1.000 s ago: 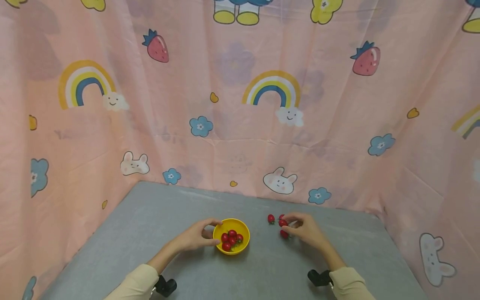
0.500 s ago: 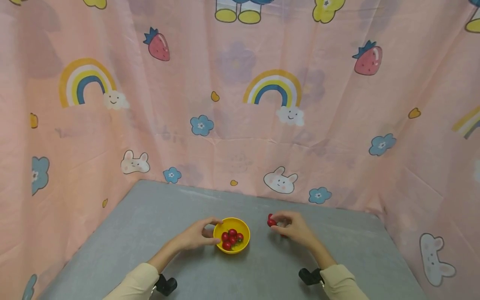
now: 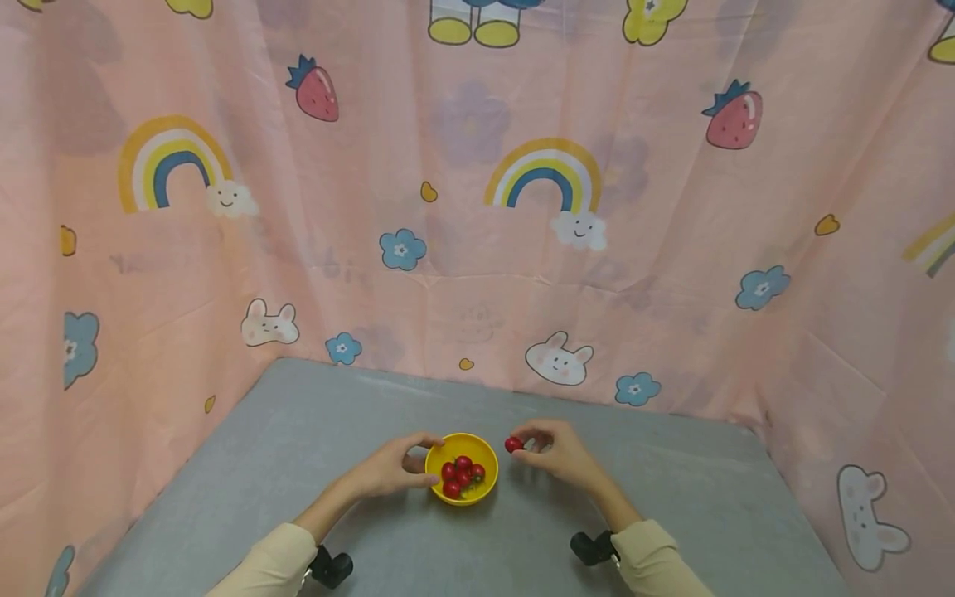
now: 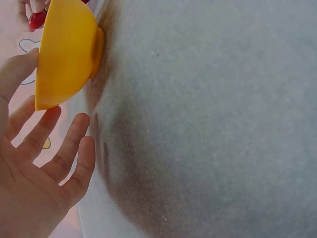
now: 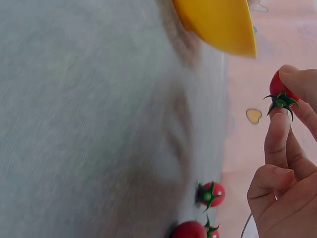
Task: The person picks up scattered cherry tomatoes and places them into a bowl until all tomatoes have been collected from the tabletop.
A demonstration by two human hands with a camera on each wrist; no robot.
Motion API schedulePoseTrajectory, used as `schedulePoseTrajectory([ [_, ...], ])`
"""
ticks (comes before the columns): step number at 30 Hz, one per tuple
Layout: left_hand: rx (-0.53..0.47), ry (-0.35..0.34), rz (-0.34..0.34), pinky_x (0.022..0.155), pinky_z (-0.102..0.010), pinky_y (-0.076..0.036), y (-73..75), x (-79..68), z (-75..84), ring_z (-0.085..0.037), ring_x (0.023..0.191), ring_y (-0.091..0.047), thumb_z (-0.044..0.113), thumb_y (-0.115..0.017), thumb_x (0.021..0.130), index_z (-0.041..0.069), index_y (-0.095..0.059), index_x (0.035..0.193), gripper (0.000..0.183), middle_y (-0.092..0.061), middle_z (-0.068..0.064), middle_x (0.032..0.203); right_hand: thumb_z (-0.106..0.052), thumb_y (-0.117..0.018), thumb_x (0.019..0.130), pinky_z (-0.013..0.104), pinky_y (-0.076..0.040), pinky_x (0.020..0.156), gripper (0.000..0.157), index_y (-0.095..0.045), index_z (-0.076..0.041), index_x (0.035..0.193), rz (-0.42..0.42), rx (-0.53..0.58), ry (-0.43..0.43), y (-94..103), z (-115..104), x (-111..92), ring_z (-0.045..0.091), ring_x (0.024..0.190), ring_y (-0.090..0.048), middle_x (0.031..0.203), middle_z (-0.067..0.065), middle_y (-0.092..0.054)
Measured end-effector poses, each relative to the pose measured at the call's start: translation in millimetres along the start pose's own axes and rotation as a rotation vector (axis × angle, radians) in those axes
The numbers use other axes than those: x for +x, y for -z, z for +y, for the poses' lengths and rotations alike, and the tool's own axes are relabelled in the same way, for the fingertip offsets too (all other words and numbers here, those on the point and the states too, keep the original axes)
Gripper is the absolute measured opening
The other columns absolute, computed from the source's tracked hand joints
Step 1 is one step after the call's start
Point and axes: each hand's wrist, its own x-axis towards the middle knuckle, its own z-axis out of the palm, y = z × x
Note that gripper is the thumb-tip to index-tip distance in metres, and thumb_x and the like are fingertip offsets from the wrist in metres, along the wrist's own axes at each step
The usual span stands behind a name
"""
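Note:
A yellow bowl (image 3: 489, 489) stands on the grey table with several cherry tomatoes (image 3: 462, 473) in it. My left hand (image 3: 391, 466) rests against the bowl's left side, thumb and index finger spread at the rim; in the left wrist view its other fingers (image 4: 67, 148) are loosely extended. Just right of the bowl, my right hand (image 3: 559, 452) pinches one cherry tomato (image 3: 513, 444) between thumb and fingers. The right wrist view shows this tomato (image 5: 281, 94) held above the table, its green stem end facing the camera.
More loose cherry tomatoes (image 5: 212, 194) lie on the table behind the right hand, hidden by it in the head view. A pink patterned curtain (image 3: 448, 315) closes off the back and sides of the table (image 3: 358, 547).
My right hand has moved left from the loose tomatoes toward the bowl, carrying one cherry tomato. My left hand and the bowl have stayed in place.

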Motion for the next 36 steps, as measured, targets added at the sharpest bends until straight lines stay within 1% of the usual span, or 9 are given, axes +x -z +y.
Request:
schedulePoseTrajectory([
  [6, 0.007, 0.003, 0.005, 0.088, -0.041, -0.057, -0.6, 0.8, -0.5, -0.021, 0.098, -0.068, 0.024, -0.078, 0.093, 0.01, -0.056, 0.14, 0.053, -0.055, -0.017, 0.138, -0.016, -0.081, 0.09, 0.029, -0.054, 0.071, 0.02, -0.075, -0.011, 0.108, -0.029, 0.021, 0.005, -5.4, -8.4, 6.9, 0.022, 0.083, -0.06, 0.102, -0.002, -0.07],
  [13, -0.004, 0.01, 0.007, 0.088, -0.042, -0.056, 0.1, 0.0, 0.4, -0.022, 0.1, -0.068, 0.025, -0.079, 0.092, 0.01, -0.057, 0.139, 0.054, -0.055, -0.017, 0.138, -0.017, -0.08, 0.09, 0.035, -0.054, 0.079, 0.02, -0.075, -0.012, 0.109, -0.063, 0.048, 0.059, -11.7, -16.0, 13.3, 0.024, 0.091, -0.061, 0.101, -0.005, -0.07],
  [16, -0.008, 0.02, 0.009, 0.088, -0.045, -0.056, 0.1, -0.1, 0.8, -0.024, 0.102, -0.068, 0.026, -0.08, 0.091, 0.011, -0.058, 0.138, 0.054, -0.055, -0.016, 0.138, -0.017, -0.08, 0.091, 0.035, -0.054, 0.08, 0.021, -0.075, -0.011, 0.11, -0.077, 0.054, 0.083, -16.1, -17.2, 15.2, 0.025, 0.093, -0.062, 0.101, -0.005, -0.07],
  [20, -0.012, 0.024, 0.018, 0.088, -0.046, -0.056, 0.3, 0.2, 1.0, -0.024, 0.102, -0.067, 0.026, -0.081, 0.09, 0.012, -0.059, 0.137, 0.054, -0.057, -0.015, 0.137, -0.019, -0.079, 0.091, 0.034, -0.054, 0.079, 0.02, -0.076, -0.013, 0.11, -0.081, 0.048, 0.102, -21.2, -16.6, 17.3, 0.024, 0.094, -0.062, 0.101, -0.007, -0.07],
  [25, -0.003, 0.0, 0.036, 0.087, -0.044, -0.056, 0.3, 0.6, 0.6, -0.023, 0.101, -0.066, 0.023, -0.082, 0.089, 0.01, -0.06, 0.134, 0.051, -0.057, -0.013, 0.136, -0.02, -0.079, 0.092, 0.035, -0.054, 0.08, 0.019, -0.076, -0.014, 0.109, -0.077, 0.041, 0.096, -24.4, -14.7, 18.8, 0.021, 0.094, -0.062, 0.101, -0.006, -0.07],
  [30, 0.005, -0.012, 0.038, 0.088, -0.042, -0.056, 0.1, 1.0, 0.7, -0.023, 0.101, -0.066, 0.022, -0.081, 0.09, 0.009, -0.061, 0.134, 0.05, -0.058, -0.012, 0.136, -0.017, -0.079, 0.092, 0.033, -0.054, 0.077, 0.021, -0.074, -0.008, 0.111, -0.083, 0.064, 0.069, -24.0, -12.7, 18.2, 0.023, 0.089, -0.062, 0.101, 0.001, -0.07],
  [33, 0.005, -0.014, 0.04, 0.087, -0.042, -0.057, 0.3, 1.0, 1.0, -0.023, 0.101, -0.066, 0.022, -0.081, 0.09, 0.008, -0.061, 0.134, 0.051, -0.058, -0.012, 0.136, -0.015, -0.079, 0.091, 0.032, -0.054, 0.074, 0.023, -0.074, -0.006, 0.112, -0.063, 0.065, 0.031, -20.7, -11.2, 15.4, 0.023, 0.086, -0.062, 0.103, 0.003, -0.07],
  [36, 0.003, -0.014, 0.042, 0.087, -0.042, -0.056, 1.1, 0.9, 1.1, -0.023, 0.102, -0.066, 0.022, -0.081, 0.089, 0.008, -0.06, 0.135, 0.052, -0.058, -0.011, 0.137, -0.013, -0.08, 0.09, 0.031, -0.054, 0.075, 0.025, -0.073, -0.003, 0.112, -0.034, 0.065, 0.018, -15.4, -8.0, 11.9, 0.024, 0.086, -0.062, 0.106, 0.008, -0.07],
])
